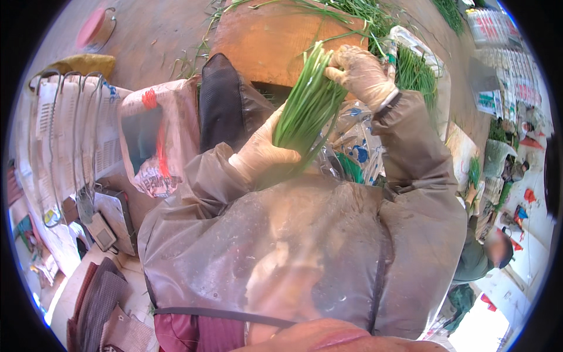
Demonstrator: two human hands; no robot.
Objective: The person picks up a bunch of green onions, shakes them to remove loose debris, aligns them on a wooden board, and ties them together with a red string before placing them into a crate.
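A thick bunch of green chives (309, 114) slants upward in front of my chest, its pale cut ends at the top. My gloved left hand (264, 149) is wrapped around its lower part, thumb across the front. At the upper right, my gloved right hand (360, 73) has its fingers curled in against the pale ends; their tips are partly hidden. Just beyond the bunch is an orange-brown wooden board (272, 44) with loose chives (358, 14) along its far edge. Clear plastic packaging with blue print (360, 138) lies below my right wrist.
A white crate with more chives (417, 76) stands at right. To the left are a pinkish sack (185, 111), a black mesh-covered item (220, 102) and stacked white crates (64, 126). A pink-topped bucket (94, 28) sits farther off. Another person (484, 255) is at lower right.
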